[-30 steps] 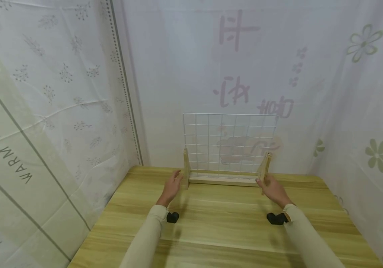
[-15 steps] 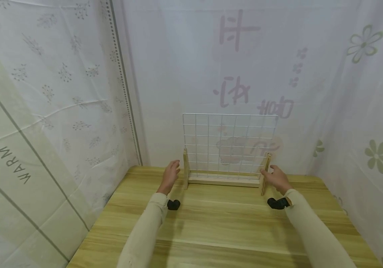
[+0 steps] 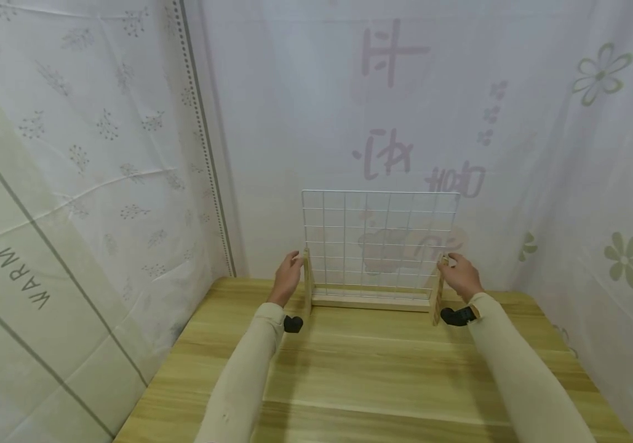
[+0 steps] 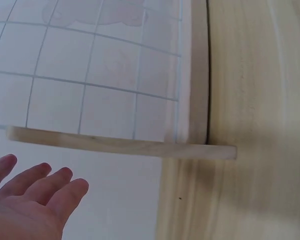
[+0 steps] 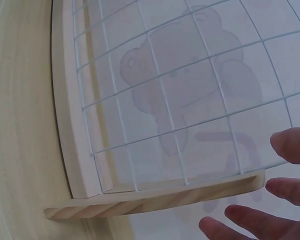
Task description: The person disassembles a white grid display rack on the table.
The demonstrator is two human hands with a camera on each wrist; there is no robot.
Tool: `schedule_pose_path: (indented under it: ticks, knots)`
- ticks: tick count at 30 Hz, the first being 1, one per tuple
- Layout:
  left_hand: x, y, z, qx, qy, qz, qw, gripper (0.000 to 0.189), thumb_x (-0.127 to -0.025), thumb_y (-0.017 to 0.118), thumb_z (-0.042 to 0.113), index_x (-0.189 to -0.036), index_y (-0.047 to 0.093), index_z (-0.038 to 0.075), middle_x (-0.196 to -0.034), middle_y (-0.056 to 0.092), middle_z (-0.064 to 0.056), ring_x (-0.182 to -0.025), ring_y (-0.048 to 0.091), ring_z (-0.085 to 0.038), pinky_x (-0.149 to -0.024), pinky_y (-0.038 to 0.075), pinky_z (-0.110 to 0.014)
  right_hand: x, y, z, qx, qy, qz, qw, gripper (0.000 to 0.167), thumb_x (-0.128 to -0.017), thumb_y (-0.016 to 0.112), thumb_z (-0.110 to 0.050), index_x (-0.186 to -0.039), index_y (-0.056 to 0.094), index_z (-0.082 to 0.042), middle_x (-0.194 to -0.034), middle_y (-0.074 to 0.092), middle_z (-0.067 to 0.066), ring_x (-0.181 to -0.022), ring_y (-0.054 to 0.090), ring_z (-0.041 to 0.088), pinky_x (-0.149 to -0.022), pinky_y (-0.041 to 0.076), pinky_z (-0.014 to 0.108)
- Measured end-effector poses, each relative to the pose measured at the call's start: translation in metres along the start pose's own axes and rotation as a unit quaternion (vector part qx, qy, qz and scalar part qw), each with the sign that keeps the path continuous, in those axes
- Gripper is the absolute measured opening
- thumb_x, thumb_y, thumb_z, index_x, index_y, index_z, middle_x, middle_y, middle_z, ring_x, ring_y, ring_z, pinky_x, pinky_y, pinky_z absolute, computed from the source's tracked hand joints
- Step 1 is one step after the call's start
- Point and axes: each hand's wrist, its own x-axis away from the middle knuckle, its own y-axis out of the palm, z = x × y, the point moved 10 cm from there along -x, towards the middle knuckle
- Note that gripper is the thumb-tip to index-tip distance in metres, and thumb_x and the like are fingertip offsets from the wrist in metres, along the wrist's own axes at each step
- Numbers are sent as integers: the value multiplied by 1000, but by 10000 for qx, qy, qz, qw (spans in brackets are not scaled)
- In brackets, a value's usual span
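Observation:
A white wire grid panel (image 3: 378, 192) stands upright in a pale wooden stand with a low crossbar (image 3: 371, 302) and an upright at each end. My left hand (image 3: 286, 278) is beside the top of the left upright (image 3: 308, 280). Its loosely bent fingers appear apart from that wooden piece (image 4: 120, 144) in the left wrist view. At the other end, my right hand (image 3: 462, 277) is by the top of the right upright (image 3: 436, 295). In the right wrist view its thumb and fingers are spread, with fingertips right at the wood's tip (image 5: 257, 181).
The stand is toward the back of a wood-grain table (image 3: 366, 369). Patterned curtains (image 3: 288, 123) hang close behind the table and along both sides. A black device is on each wrist, the left one (image 3: 293, 324) beside the left upright.
Both hands have moved up along the outer sides of the uprights, from near the base to their tops. The right thumb has left the lower front area. The stand and grid stay put.

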Motion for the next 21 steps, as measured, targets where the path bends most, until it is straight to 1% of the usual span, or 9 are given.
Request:
schedule_pose_path:
  ticks: [4,10,12,14,15,16,18,19,21]
  knots:
    - [-4,5,9,-134,54,-66,9999,55,-107,40,33,-157,32,13,-160,37,-21,-148,36,-40,-119,33,-58,-7,-5,-9,26,-180,174,9997,66,-107,37,-34,-159,16,0,-157,30,35,-139,39,51,-107,45,61]
    - [-5,9,21,-398,332,-189,9985,55,-107,40,34,-157,34,11,-160,39,-17,-148,37,-37,-120,33,-55,-8,-9,-13,173,-115,343,9992,62,-106,38,-29,-158,22,2,-157,33,33,-138,42,51,-107,45,61]
    - [-6,10,24,-496,440,-224,9975,57,-107,40,34,-157,33,8,-160,39,-17,-149,36,-37,-121,33,-54,-8,-11,-12,259,-126,470,9985,59,-106,38,-27,-156,28,2,-153,39,33,-133,48,50,-100,50,58]
    - [-6,11,25,-558,494,-249,9969,58,-107,41,34,-157,32,7,-160,38,-18,-149,37,-37,-121,33,-53,-8,-12,-10,311,-147,627,9974,56,-105,38,-25,-154,34,1,-147,47,33,-118,60,47,-83,56,50]
    - [-6,12,25,-556,495,-251,9969,59,-106,42,34,-157,32,7,-160,38,-18,-148,37,-37,-121,33,-52,-8,-13,-9,312,-169,723,9968,54,-105,38,-23,-153,37,1,-144,50,33,-107,65,43,-73,56,45]
    - [-6,11,25,-552,491,-240,9970,59,-106,42,34,-157,32,7,-160,39,-18,-148,38,-36,-121,34,-52,-8,-14,-7,315,-201,832,9958,53,-104,38,-22,-151,40,0,-141,53,33,-93,68,38,-63,52,39]
    - [-5,11,24,-544,495,-221,9970,58,-106,42,32,-157,33,7,-160,39,-18,-146,41,-36,-119,37,-52,-9,-15,-3,262,-211,1042,9940,51,-102,39,-20,-149,46,-2,-136,58,32,-69,65,26,-50,42,31]
    - [-5,11,24,-524,490,-196,9972,57,-105,42,30,-156,34,7,-159,40,-18,-145,42,-37,-117,39,-52,-10,-15,0,230,-232,1108,9933,51,-101,40,-20,-148,47,-3,-135,59,31,-62,60,22,-48,37,29]
    - [-4,10,23,-496,475,-107,9976,55,-105,43,28,-155,37,7,-157,43,-18,-142,46,-37,-115,43,-52,-11,-15,4,188,-315,1131,9929,50,-101,41,-20,-148,48,-3,-135,59,31,-62,58,19,-47,36,26]
